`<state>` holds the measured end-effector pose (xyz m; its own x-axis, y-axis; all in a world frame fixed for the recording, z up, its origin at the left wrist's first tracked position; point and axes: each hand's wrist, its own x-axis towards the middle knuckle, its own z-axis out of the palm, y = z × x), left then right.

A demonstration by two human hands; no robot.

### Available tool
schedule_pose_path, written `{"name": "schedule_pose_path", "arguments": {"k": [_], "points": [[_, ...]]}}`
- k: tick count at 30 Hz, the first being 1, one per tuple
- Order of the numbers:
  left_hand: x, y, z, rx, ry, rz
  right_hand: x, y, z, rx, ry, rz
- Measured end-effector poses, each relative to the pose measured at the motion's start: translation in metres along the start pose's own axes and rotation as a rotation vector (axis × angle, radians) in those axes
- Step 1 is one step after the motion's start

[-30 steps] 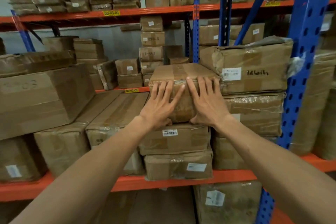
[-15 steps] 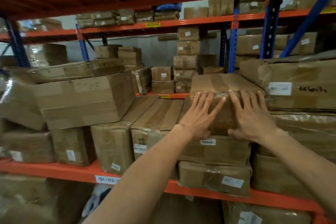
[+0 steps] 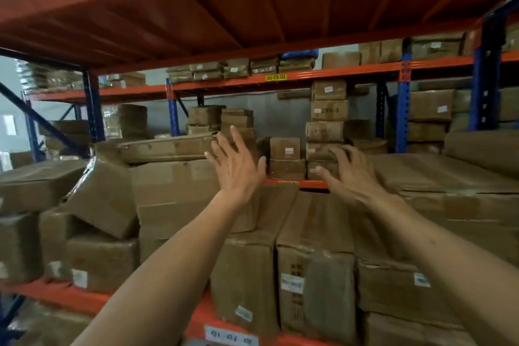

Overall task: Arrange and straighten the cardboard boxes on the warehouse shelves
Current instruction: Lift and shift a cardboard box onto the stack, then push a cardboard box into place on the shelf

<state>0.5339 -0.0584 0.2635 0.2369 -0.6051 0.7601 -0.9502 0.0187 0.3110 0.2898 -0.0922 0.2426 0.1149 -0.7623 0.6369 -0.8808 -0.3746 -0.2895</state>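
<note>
Left hand (image 3: 238, 168) and right hand (image 3: 351, 174) are raised above boxes (image 3: 314, 233) on shelf (image 3: 56, 293), fingers spread apart, nothing held.

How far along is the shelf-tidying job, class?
Done: the long boxes at the shelf front sit square, side by side. In hand: nothing; the left hand and right hand hover open above them. Left: the tilted box and the flat box lying askew on the stack.
</note>
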Motion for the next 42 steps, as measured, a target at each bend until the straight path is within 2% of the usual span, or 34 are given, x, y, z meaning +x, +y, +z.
{"name": "schedule_pose_path", "arguments": {"k": [4, 9, 16, 20, 22, 24, 27, 29, 35, 42], "points": [[0.047, -0.047, 0.001, -0.019, -0.023, -0.11, 0.048, -0.067, 0.057, 0.204, -0.103, 0.089], [0.084, -0.076, 0.012, -0.074, -0.134, -0.213, 0.105, -0.133, 0.101, 0.414, -0.103, 0.174], [0.081, -0.103, 0.015, -0.229, -0.096, -0.091, 0.145, -0.164, 0.119, 0.624, -0.071, 0.374], [0.08, -0.134, -0.004, -0.43, -0.094, 0.078, 0.152, -0.169, 0.11, 0.887, -0.062, 0.417], [0.078, -0.148, -0.012, -0.539, -0.109, 0.144, 0.149, -0.169, 0.102, 1.021, -0.01, 0.466], [0.074, -0.152, -0.019, -0.629, -0.132, 0.101, 0.141, -0.168, 0.096, 1.094, 0.108, 0.495], [0.075, -0.13, -0.024, -0.76, -0.15, -0.17, 0.129, -0.169, 0.089, 1.146, 0.231, 0.514], [0.078, -0.111, -0.026, -0.753, -0.142, -0.263, 0.123, -0.171, 0.082, 1.182, 0.309, 0.533], [0.053, -0.065, -0.025, -0.719, 0.033, -0.164, 0.086, -0.145, 0.04, 1.173, 0.485, 0.621], [0.023, 0.04, -0.029, -0.834, 0.004, -0.075, 0.037, -0.07, -0.041, 1.06, 0.684, 0.656]]}}
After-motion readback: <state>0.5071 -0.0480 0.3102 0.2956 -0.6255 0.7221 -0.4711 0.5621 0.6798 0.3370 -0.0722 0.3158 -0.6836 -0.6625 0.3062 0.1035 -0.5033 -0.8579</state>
